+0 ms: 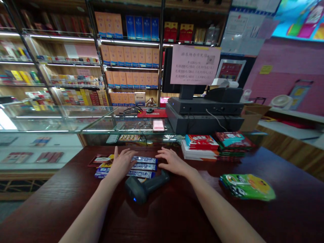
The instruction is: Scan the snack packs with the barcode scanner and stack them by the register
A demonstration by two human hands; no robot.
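Note:
Several long blue-and-white snack packets (144,166) lie in a row on the dark wooden counter. My left hand (122,164) is at their left end, fingers spread; whether it touches them I cannot tell. Under and left of it are more blue packets (101,172), a yellow packet (108,161) and a dark red packet (97,160), partly hidden. At the row's right end is my right hand (172,161), its fingers apart and holding nothing. A grey barcode scanner (146,187) with a blue light lies between my forearms, just nearer than the packets.
A green snack bag (247,186) lies at the right. Behind it are stacked red-and-white boxes (199,148) and dark red-and-green packs (233,145). Beyond the counter stand a glass display case (101,126) and a cash register (205,108). Stocked shelves (130,68) line the back.

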